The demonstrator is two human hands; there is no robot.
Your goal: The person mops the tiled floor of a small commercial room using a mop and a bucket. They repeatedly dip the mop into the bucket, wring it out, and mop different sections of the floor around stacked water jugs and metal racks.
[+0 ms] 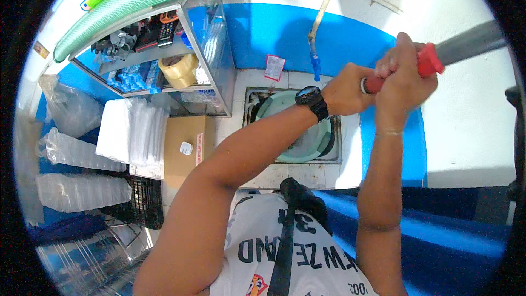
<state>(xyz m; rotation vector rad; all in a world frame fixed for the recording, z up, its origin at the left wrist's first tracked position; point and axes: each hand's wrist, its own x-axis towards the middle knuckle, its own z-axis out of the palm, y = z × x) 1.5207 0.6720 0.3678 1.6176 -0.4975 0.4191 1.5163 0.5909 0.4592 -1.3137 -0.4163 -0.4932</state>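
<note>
Both of my hands are up at the right, closed around the red handle of a long tool (471, 43). My right hand (404, 89) wraps the handle just behind its flared red collar. Nearer the handle's butt end, my left hand (350, 89) grips beside the right one, with a black watch (311, 103) on its wrist. Beyond the collar, a broad grey shaft or blade runs out to the right edge; its far end is out of view, so I cannot tell the tool's kind. Below my left wrist, a pale green basin (267, 108) sits in a metal-rimmed sink (337, 156).
A pipe with a blue tap (314, 60) hangs over the sink. At left stand a glass cabinet (219, 96) holding tape rolls and tools, a cardboard box (178, 172), white foam packs (118, 131), stacked plastic cups (82, 192) and a black crate (145, 203). Walls are close ahead and right.
</note>
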